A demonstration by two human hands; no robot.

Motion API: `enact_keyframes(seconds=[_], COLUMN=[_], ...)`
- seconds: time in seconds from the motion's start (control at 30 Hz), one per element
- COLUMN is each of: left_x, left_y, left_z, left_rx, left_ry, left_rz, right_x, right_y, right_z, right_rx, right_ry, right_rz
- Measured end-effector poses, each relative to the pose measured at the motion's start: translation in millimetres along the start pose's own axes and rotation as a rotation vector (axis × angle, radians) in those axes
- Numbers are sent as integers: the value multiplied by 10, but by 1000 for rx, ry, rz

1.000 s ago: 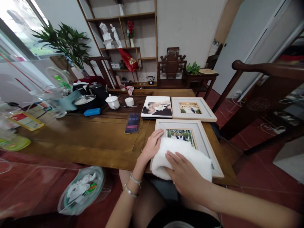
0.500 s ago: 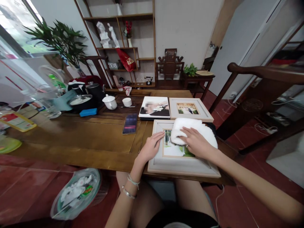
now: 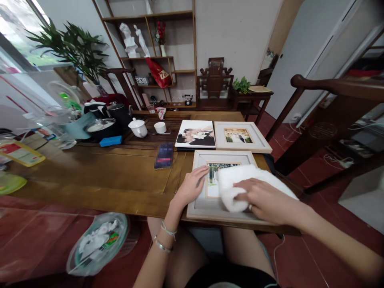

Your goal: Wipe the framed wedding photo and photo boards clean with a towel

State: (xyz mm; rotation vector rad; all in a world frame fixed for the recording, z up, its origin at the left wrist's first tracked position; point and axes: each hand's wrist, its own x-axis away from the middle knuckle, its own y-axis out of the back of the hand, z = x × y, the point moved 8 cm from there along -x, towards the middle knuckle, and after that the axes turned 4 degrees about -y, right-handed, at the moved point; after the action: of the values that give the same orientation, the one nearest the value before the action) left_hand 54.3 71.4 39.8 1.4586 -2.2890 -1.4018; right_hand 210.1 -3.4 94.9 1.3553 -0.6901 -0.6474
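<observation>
A pale picture frame (image 3: pixel 199 210) lies flat at the table's near edge, with a small outdoor photo in its middle. My left hand (image 3: pixel 192 185) rests on the frame's left side, fingers stretched out flat toward the photo. In my right hand (image 3: pixel 261 200) is a folded white towel (image 3: pixel 249 176), pressed on the frame's lower right part. The towel covers much of the photo and the frame's right side. Just beyond lie a photo album (image 3: pixel 195 135) with a couple on its cover and a second pale picture frame (image 3: pixel 261 138), side by side.
A phone (image 3: pixel 164 155) lies left of the frame. Farther left stand a white lidded cup (image 3: pixel 138 128), a small white cup (image 3: pixel 160 127), a blue sponge-like block (image 3: pixel 111 141) and a kettle (image 3: pixel 117 114). A waste bin (image 3: pixel 99 244) is below; a wooden chair (image 3: pixel 327 120) stands right.
My right hand has moved the towel down toward me and slightly right across the frame, baring the photo's upper part. My left hand stays in place.
</observation>
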Motion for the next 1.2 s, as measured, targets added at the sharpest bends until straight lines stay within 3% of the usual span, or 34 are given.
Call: enact_keyframes(seconds=[0.13, 0.23, 0.37, 0.47, 0.57, 0.7, 0.87, 1.0, 1.1, 1.2], left_x=[8, 13, 11, 5, 1, -1, 9, 12, 9, 6], left_y=[-3, -2, -4, 3, -1, -17, -27, -20, -19, -19], left_z=[-19, -27, -32, -27, -26, -22, -14, -20, -21, -17], left_rx=[-31, -45, -72, -105, -123, -102, -43, -33, -32, -35], left_ry=[3, 8, 9, 26, 33, 22, 31, 37, 32, 37], left_rz=[25, 33, 34, 33, 47, 60, 68, 67, 59, 59], right_x=[-197, -431, -852, -1171, -1309, -1128, -674, -418, -301, -142], right_y=[31, 94, 186, 131, 69, 55, 107, 87, -32, -170], right_z=[-522, -651, -372, -124, -56, -203, -671, -948, -752, -196], right_rx=[92, 48, -29, -75, -94, -37, 96, 177, 202, 142], right_ry=[-136, -114, 99, 214, 219, 150, -46, -147, -111, 1], right_rz=[-120, -247, -328, -245, -197, -175, -88, -95, -97, -21])
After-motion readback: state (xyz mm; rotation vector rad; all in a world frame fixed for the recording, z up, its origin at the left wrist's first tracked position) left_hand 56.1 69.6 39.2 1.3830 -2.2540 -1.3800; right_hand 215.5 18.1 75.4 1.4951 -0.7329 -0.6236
